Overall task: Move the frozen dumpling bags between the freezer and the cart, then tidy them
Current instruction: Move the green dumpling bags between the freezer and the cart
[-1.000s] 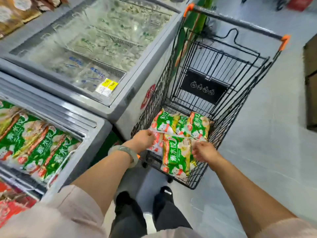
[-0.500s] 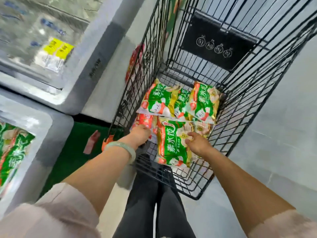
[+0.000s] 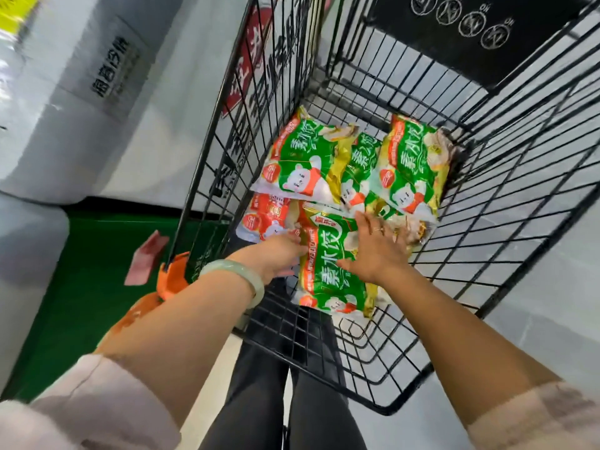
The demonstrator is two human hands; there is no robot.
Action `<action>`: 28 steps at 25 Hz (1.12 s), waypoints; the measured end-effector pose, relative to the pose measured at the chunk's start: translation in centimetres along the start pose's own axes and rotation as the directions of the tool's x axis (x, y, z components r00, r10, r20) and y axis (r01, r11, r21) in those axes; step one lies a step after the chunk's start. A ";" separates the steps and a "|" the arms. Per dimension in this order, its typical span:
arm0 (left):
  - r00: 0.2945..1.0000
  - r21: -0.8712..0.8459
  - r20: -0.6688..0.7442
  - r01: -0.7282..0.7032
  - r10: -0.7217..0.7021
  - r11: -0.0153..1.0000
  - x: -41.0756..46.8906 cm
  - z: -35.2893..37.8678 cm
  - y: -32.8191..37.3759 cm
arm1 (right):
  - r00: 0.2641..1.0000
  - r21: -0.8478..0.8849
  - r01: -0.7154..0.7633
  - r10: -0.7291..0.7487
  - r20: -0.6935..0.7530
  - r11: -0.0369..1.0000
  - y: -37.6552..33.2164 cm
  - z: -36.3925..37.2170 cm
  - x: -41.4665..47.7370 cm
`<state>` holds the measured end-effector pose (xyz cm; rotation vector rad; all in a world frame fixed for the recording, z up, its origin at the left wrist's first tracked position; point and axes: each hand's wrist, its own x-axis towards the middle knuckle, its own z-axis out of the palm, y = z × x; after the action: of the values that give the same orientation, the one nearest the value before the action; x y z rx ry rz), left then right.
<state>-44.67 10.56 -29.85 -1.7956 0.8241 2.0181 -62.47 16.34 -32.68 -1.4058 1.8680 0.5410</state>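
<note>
The one view comes from a camera worn on the person's head, tilted steeply down and slightly forward. It sits close above the cart (image 3: 519, 190), whose wire basket fills the centre and right of the frame. The wide lens bends the straight wires outward toward the edges. Both forearms enter from the lower corners and meet at centre frame, where the left hand (image 3: 279, 254) and right hand (image 3: 373, 251) appear. The person's legs (image 3: 292, 401) show at bottom centre, almost straight beneath the lens. The freezer (image 3: 65, 108) side takes up the blurred upper left.
</note>
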 end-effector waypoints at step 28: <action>0.979 -0.602 -0.099 -0.203 0.181 0.772 -18.4 -2.3 -8.7 | 0.988 0.932 -0.059 -0.112 0.105 0.357 -8.0 -14.2 -18.6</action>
<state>-34.74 18.56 -13.84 -2.1447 0.3805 2.6148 -56.47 15.76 -8.70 -0.5379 1.5309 -0.4599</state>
